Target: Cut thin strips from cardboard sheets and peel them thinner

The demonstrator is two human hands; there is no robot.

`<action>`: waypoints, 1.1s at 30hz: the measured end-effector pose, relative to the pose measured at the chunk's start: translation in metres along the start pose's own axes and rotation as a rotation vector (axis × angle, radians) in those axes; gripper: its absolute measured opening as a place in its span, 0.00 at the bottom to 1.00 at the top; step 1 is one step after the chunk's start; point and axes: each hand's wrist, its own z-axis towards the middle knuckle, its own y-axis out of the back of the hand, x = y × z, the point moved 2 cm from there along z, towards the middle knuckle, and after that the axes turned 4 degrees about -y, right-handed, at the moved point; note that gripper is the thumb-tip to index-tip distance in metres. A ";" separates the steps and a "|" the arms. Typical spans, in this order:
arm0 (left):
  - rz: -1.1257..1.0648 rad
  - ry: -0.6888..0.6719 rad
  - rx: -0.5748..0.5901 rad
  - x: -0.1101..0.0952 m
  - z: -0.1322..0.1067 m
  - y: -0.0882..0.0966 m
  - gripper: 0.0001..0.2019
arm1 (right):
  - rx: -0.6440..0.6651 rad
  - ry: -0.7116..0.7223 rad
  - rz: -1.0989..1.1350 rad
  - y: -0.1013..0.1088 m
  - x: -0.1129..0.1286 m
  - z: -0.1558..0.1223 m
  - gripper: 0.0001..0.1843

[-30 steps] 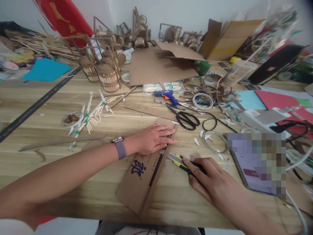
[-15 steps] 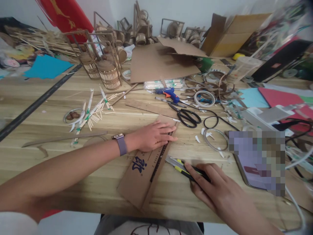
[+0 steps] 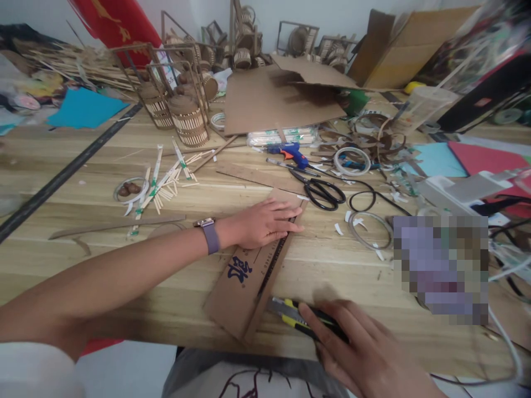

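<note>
Beneath my left hand lies a long piece of brown cardboard with dark printed characters. The hand rests flat on its upper part, fingers spread toward the right edge. A narrow strip runs along that edge beside a dark line. My right hand is wrapped round a black and yellow utility knife. The knife's blade points left, at the lower right edge of the cardboard; whether it touches cannot be made out. Black-handled scissors lie beyond the cardboard's far end.
A blue glue gun and a roll of tape lie farther back. Small stick-and-cardboard baskets stand at back left, near a large cardboard sheet. Bundled sticks lie left; a blurred-out phone lies right.
My right hand has moved the utility knife down and left along the cardboard's right edge. My left hand stays pressed on the cardboard. The whole view has shifted slightly.
</note>
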 end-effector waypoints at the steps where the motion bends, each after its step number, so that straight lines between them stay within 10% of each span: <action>1: -0.002 -0.002 0.000 0.000 0.000 0.000 0.19 | 0.007 -0.003 -0.002 -0.001 0.002 -0.003 0.22; 24: -0.024 0.006 0.014 0.000 0.001 0.002 0.19 | 0.183 0.090 0.097 0.004 0.018 -0.015 0.31; 33: 0.000 -0.005 0.036 -0.001 -0.001 0.005 0.20 | 0.057 0.212 -0.021 0.020 -0.014 -0.028 0.23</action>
